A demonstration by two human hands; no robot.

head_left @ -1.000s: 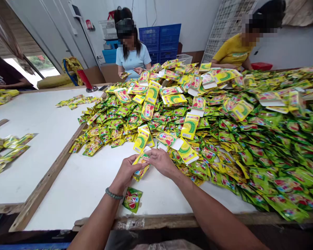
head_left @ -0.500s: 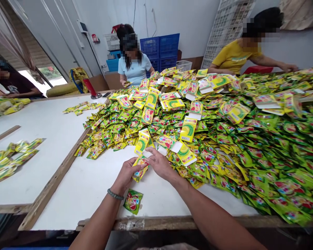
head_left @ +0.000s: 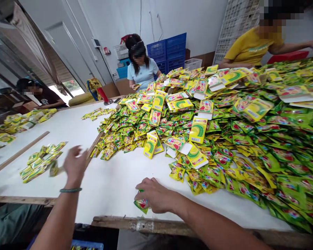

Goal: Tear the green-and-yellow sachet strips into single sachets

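Observation:
My left hand (head_left: 74,163) is raised over the wooden strip on the left, smeared a little by motion, its fingers apart with nothing between them. Just left of it, a blurred yellow-green box (head_left: 53,168) is at the edge of a group of yellow boxes (head_left: 39,163). Near the front edge of the white table, my right hand (head_left: 155,196) has its fingers closed over a green sachet (head_left: 141,205), part of which is hidden under them. Beyond it, an upright yellow box (head_left: 150,145) leans at the front of a large heap of green and yellow sachets (head_left: 224,139).
Flattened and open yellow boxes (head_left: 198,130) lie on the heap. A wooden strip (head_left: 95,147) divides the white tabletop (head_left: 106,187). Co-workers sit around the table: one in light blue (head_left: 142,71), one in yellow (head_left: 250,45), one in dark clothes (head_left: 48,99). Blue crates (head_left: 167,52) stand behind.
My hands have parted. The left swung leftward and let go of the yellow box it held; the right came down onto the green sachet. The view has turned left.

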